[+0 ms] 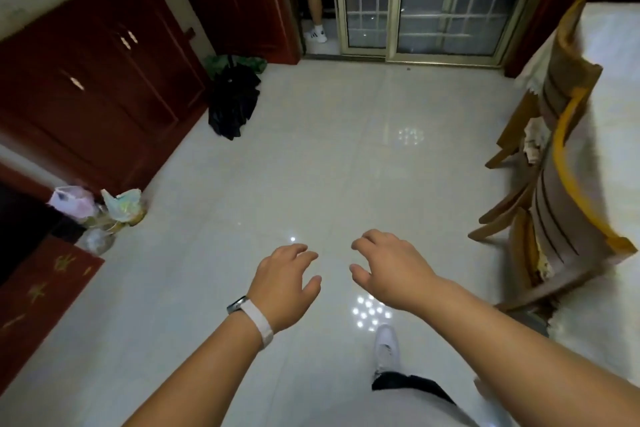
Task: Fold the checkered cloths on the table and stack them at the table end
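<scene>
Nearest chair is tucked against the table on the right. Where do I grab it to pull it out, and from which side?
Grip the curved top rail of the chair, the yellow-edged back facing the open floor. Come from the floor side, to the table's left: the seat looks tucked under the cloth-covered table, so the backrest is the only clearly exposed part. Both the left hand and right hand are empty.

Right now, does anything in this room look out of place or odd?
A black umbrella lies slumped on the floor by the red cabinet, and bagged items sit loose by the wall. Both hands are empty; no checkered cloths show.
</scene>
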A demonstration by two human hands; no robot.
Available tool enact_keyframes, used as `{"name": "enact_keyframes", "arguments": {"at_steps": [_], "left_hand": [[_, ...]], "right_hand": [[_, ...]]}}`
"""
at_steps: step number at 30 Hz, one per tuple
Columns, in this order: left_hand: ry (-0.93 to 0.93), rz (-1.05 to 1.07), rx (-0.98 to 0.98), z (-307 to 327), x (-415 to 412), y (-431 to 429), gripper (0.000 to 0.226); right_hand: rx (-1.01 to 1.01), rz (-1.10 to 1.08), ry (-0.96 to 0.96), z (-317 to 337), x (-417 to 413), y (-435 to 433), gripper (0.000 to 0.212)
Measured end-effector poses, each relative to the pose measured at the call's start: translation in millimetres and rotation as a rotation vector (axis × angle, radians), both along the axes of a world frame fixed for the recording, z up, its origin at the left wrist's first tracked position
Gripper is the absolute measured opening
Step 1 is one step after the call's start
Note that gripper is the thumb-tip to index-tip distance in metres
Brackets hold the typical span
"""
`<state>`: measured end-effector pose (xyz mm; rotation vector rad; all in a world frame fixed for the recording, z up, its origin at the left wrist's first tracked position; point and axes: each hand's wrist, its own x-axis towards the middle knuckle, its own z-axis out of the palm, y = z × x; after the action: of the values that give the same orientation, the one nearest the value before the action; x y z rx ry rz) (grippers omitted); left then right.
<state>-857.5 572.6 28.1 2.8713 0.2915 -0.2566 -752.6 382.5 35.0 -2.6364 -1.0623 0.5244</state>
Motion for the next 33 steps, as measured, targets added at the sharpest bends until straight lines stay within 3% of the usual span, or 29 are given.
{"name": "enact_keyframes", "arguments": {"at_steps": [15,24,33], "left_hand": [[-0.076,-0.132,-0.034,7.5,218.1,44.7,0.048],[-0.027,-0.255,-0.126,-24.9,363.3,124.5,0.049],[-0.121,-0.379,-0.119,6.5,535.5,203.8,0.05]], "right_hand": [[-0.05,-0.195,0.012,1.5,186.1,9.4,0.048],[-0.155,-0.306,0.024,-11.1,301.1,83.6,0.049],[-0.136,-0.478,-0.105,27.8,421.7,144.9,0.047]]}}
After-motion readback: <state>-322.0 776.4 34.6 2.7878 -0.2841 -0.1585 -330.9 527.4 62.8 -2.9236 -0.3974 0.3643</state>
